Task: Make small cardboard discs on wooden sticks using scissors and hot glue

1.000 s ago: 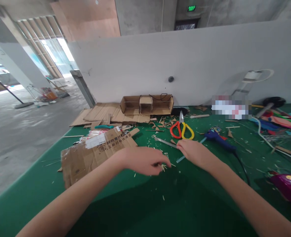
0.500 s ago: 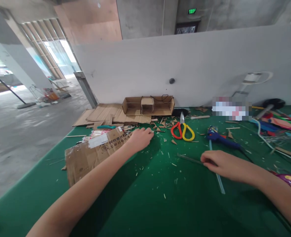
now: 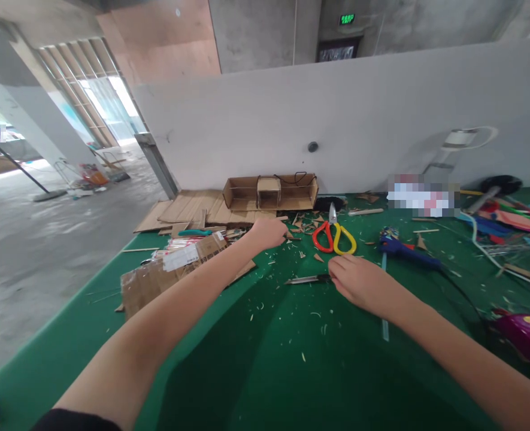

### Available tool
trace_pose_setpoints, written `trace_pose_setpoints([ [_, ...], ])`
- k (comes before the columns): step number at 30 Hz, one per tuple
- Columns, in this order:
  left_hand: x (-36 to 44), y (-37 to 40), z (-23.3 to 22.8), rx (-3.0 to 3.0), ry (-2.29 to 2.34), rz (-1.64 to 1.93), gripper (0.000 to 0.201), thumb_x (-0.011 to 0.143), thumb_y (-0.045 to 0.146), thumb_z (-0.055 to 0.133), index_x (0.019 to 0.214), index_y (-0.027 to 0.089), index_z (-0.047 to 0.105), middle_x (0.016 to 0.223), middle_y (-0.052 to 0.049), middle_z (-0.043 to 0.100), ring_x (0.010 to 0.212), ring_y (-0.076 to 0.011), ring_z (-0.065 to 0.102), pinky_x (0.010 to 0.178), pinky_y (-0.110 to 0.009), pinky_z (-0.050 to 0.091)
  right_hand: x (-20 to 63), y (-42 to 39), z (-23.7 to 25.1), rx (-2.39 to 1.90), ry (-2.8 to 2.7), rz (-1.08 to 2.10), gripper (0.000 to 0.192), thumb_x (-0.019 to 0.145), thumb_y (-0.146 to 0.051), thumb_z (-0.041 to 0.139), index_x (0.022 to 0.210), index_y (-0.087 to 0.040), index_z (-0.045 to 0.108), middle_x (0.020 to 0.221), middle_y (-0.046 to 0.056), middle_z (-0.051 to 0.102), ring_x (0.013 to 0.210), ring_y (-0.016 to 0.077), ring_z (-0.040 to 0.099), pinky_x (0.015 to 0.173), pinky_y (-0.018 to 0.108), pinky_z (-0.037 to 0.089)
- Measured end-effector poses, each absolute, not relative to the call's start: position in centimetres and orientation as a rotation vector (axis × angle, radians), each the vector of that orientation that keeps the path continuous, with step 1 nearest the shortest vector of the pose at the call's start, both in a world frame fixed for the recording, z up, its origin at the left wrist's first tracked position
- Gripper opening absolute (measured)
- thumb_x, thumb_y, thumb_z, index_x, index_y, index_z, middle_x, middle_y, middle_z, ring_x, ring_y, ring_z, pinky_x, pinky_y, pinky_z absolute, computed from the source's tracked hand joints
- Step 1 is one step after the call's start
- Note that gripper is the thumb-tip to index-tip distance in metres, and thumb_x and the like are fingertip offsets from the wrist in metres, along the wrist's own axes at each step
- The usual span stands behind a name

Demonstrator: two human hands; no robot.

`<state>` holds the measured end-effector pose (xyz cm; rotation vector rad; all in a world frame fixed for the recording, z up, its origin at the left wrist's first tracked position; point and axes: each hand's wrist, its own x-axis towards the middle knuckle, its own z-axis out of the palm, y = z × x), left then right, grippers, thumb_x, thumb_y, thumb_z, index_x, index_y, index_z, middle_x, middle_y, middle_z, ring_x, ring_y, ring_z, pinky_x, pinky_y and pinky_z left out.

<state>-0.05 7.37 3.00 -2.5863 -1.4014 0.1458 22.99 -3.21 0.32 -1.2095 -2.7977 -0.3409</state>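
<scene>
Item 1: knife [image 3: 305, 279], dark-handled, with a long pale blade. My right hand [image 3: 354, 282] is gripping it, fingers clamped around the handle, and the blade is pointing left over the tabletop [image 3: 265, 371]; whether it is touching the surface, I cannot tell. Half a second ago I was holding it farther right, above the clear strip [image 3: 385, 326]; now it is sitting closer to the middle, just on the near side of the scissors [image 3: 333, 222].

Item 2: thin dark stick [image 3: 295, 239]. My left hand [image 3: 269, 233] is reaching beside it — farther out than in the earlier frame — with fingers curling close together among the cardboard scraps [image 3: 301, 222]. I cannot tell whether they are pinching anything.

Item 3: clear strip, extending from the blue glue gun [image 3: 406, 251]. It was slanting rightward before; now it is running nearly straight toward me.

Item 4: scissors, one handle red, one yellow, lying in place as before.

Item 5: cardboard box [image 3: 287, 193], divided into compartments, standing unmoved against the white panel [image 3: 247, 120].

Item 6: printed cardboard [image 3: 150, 286], lying to the left; my forearm is now covering more of its lettering.

Item 7: black sleeve [image 3: 76, 421] — newly showing at the bottom edge.
</scene>
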Motion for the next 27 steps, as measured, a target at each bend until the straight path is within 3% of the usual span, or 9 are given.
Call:
trace_pose_setpoints([
  [3,1.0,8.4,2.5,-2.619,-1.353,0.152,0.025,0.079,0.017,0.047,0.09,0.018,0.069,0.11,-0.011,0.064,0.091,-0.0258,0.064,0.066,-0.033,0.048,23.2,-3.0,-0.1,-1.252,-2.78,-0.202,0.02,0.084,-0.009,0.038,0.086,-0.014,0.057,0.081,0.008,0.061,0.074,0.0203,0.057,0.065,0.034,0.045],
  [6,1.1,8.4,2.3,-2.614,-1.327,0.122,0.025,0.078,0.014,0.046,0.09,0.016,0.068,0.117,-0.012,0.061,0.09,-0.0256,0.064,0.065,-0.033,0.048,23.6,-3.3,-0.4,-1.217,-2.73,-0.054,0.031,0.085,-0.01,0.036,0.111,-0.012,0.053,0.095,0.011,0.06,0.087,0.0216,0.058,0.073,0.035,0.046],
  [8,0.7,8.0,2.5,-2.595,-1.33,0.091,0.025,0.079,0.014,0.045,0.091,0.016,0.067,0.112,-0.012,0.062,0.089,-0.0254,0.063,0.065,-0.033,0.047,23.9,-3.4,-0.5,-1.261,-2.721,-0.005,0.037,0.086,-0.011,0.032,0.119,-0.013,0.05,0.099,0.012,0.058,0.083,0.0203,0.058,0.071,0.034,0.046],
  [13,-1.4,6.2,3.6,-2.505,-1.381,-0.027,0.03,0.087,0.018,0.037,0.103,0.018,0.062,0.101,-0.009,0.065,0.09,-0.0234,0.062,0.066,-0.032,0.044,24.4,-3.8,-0.7,-1.534,-2.62,-0.029,0.029,0.09,-0.02,0.032,0.105,-0.015,0.056,0.096,0.01,0.06,0.071,0.0184,0.06,0.061,0.031,0.042],
  [18,-4.1,3.3,4.1,-2.351,-1.47,-0.199,0.027,0.09,0.027,0.034,0.094,0.02,0.06,0.093,-0.005,0.065,0.078,-0.0179,0.061,0.059,-0.028,0.04,25.1,-3.7,-0.9,-1.674,-2.495,-0.12,0.035,0.093,-0.04,0.032,0.087,-0.02,0.06,0.083,0.005,0.065,0.068,0.0198,0.06,0.057,0.03,0.038],
  [24,-6.1,-3.1,3.0,-2.348,-1.444,-0.161,0.026,0.09,0.028,0.036,0.083,0.021,0.06,0.088,-0.002,0.065,0.076,-0.0175,0.061,0.056,-0.027,0.04,26.1,-2.9,-1.3,-1.701,-2.283,-0.077,0.033,0.093,-0.033,0.032,0.09,-0.019,0.062,0.09,0.007,0.068,0.074,0.0195,0.061,0.056,0.028,0.037],
  [27,-7.6,-6.6,1.5,-2.32,-1.422,-0.182,0.025,0.091,0.027,0.036,0.086,0.022,0.06,0.088,-0.003,0.065,0.079,-0.0184,0.062,0.065,-0.031,0.045,26.0,-2.9,-1.2,-1.651,-2.271,-0.022,0.028,0.091,-0.03,0.034,0.088,-0.019,0.06,0.082,0.005,0.066,0.067,0.0163,0.057,0.055,0.027,0.036],
])
